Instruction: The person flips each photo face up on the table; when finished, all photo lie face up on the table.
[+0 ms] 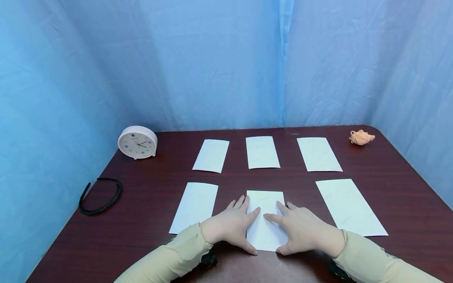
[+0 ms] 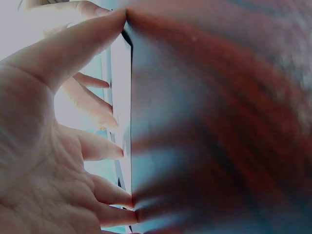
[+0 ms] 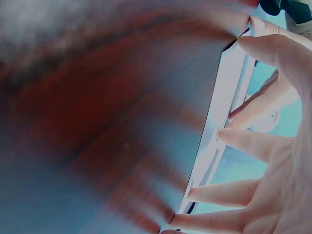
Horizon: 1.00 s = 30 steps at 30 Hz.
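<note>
A white sheet of paper (image 1: 267, 232) lies on the dark wooden table, in the middle of the front row. Along its left side, my left hand (image 1: 231, 224) touches it with spread fingers, its thumb at the near corner. My right hand (image 1: 304, 228) mirrors this at the right side, thumb by the near right corner and index fingertip on the sheet. In the left wrist view, the paper (image 2: 125, 92) appears edge-on by the spread left fingers (image 2: 105, 146). The right wrist view shows the paper (image 3: 209, 122) edge-on too, the right fingertips along it.
Other white sheets lie around: front left (image 1: 194, 206), front right (image 1: 352, 208), and a back row with a middle sheet (image 1: 262, 152). At the left are a white clock (image 1: 138, 142) and a black headband (image 1: 100, 206). Peach yarn (image 1: 361, 137) sits back right. Blue curtains (image 1: 219, 63) enclose the table.
</note>
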Motion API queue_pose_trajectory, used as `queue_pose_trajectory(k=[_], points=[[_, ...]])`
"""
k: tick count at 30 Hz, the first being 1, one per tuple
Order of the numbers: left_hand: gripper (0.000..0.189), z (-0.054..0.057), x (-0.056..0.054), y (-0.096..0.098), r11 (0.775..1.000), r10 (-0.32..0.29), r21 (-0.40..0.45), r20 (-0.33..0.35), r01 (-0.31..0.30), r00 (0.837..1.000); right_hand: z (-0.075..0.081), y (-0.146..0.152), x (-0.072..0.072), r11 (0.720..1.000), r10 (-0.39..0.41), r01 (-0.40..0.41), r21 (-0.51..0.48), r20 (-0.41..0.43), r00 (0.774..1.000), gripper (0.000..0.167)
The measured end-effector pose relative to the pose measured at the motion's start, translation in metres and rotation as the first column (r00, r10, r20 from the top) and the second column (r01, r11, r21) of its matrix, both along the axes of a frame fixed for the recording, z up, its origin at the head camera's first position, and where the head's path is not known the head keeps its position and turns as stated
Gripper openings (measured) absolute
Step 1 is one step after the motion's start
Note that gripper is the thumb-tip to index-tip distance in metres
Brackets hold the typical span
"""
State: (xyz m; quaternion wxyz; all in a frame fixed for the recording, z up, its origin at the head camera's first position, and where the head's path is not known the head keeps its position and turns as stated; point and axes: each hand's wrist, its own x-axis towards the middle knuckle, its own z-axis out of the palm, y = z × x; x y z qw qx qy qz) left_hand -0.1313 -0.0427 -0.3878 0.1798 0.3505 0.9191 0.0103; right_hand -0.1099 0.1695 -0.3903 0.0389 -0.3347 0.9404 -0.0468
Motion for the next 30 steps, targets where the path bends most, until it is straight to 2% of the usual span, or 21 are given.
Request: queue_pose_trajectory(k=[11,18,25,30], points=[[0.090,0.000,0.000,0.002,1.000,-0.014,-0.014,-0.030,0.013,0.999,0.003,-0.002,0.002,0.999,0.035,-0.035,0.023,-0.017,0.999,0.080],[0.096,-0.002,0.000,0.001,1.000,-0.018,0.008,-0.038,0.018,0.999,0.004,-0.006,0.002,0.995,0.096,-0.093,0.046,-0.065,0.993,0.079],[0.097,-0.002,0.000,0.002,1.000,-0.019,-0.004,-0.027,0.019,0.999,0.008,-0.006,0.002,0.989,0.140,-0.137,0.048,-0.068,0.988,0.070],[0.090,-0.002,-0.001,0.001,0.999,-0.038,0.001,-0.028,0.038,0.999,0.012,-0.003,0.001,0.987,0.162,-0.163,-0.006,-0.032,0.986,0.057]])
